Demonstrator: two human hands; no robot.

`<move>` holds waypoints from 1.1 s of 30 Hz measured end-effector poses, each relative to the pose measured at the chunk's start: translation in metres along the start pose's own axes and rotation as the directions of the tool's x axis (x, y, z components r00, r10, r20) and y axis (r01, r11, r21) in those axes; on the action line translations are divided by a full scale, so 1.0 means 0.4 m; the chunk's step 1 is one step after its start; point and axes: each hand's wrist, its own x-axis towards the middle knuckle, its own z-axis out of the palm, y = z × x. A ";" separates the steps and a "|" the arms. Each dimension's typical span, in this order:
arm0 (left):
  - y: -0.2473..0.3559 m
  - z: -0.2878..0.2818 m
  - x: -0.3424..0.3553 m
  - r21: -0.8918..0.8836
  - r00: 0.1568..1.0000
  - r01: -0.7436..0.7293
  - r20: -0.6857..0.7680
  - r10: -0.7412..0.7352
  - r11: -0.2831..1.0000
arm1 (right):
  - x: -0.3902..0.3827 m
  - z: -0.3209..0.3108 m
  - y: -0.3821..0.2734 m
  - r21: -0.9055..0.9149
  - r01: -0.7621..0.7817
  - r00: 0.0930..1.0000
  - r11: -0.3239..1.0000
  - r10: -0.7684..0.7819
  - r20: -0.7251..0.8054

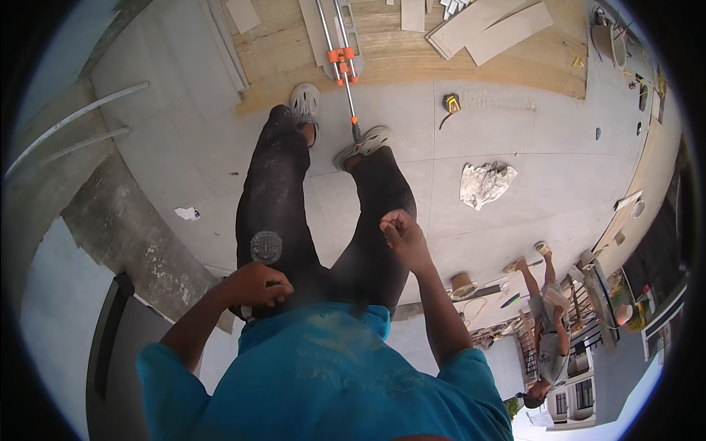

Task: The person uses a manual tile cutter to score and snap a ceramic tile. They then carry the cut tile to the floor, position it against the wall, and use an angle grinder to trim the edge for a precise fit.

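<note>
1. Our left hand (254, 285) rests at the hip, fingers curled against the dark trousers; whether it grips anything we cannot tell, though a grey round disc (265, 247) sits on the thigh just above it.
2. Our right hand (399, 229) is raised in front of the right leg, closed in a loose fist with nothing visible in it.
3. The manual tile cutter (343, 57) lies on the floor ahead, its orange carriage on two rails and its handle tip just beside our right shoe (365, 143).
4. Risk, as we judge it: a step forward could catch that handle and trip us, or shift the cutter.
5. The crumpled white bag (485, 182) and the yellow tape measure (451, 103) are loose underfoot hazards on the grey tiles.
6. Count: one cutter, two shoes, one tape measure, one bag, several cut tile pieces (491, 28) stacked at the far edge.
7. Another person (548, 323) works well apart, to the right.
</note>
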 end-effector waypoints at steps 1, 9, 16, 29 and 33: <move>0.028 -0.038 0.034 -0.132 0.994 0.061 -0.085 -0.073 0.989 | 0.078 -0.020 0.021 -0.055 0.000 1.000 0.998 0.000 -0.011; -0.216 -0.667 0.830 -0.196 0.458 -0.399 -0.889 0.009 0.896 | 0.936 -0.155 0.164 0.135 0.237 0.963 0.962 -0.215 -0.161; -0.349 -0.909 1.273 -0.288 0.549 -0.421 -0.836 -0.010 0.860 | 1.348 -0.117 0.100 -0.111 0.445 0.866 0.889 -0.459 -0.200; -0.186 -1.097 1.376 -0.200 0.535 -0.563 -0.827 0.170 0.802 | 1.534 -0.110 0.078 -0.221 0.626 0.764 0.748 -0.645 -0.015; -0.288 -1.219 1.415 -0.013 0.439 -0.493 -0.867 0.236 0.870 | 1.526 -0.062 0.103 -0.307 0.702 0.666 0.643 -0.745 -0.040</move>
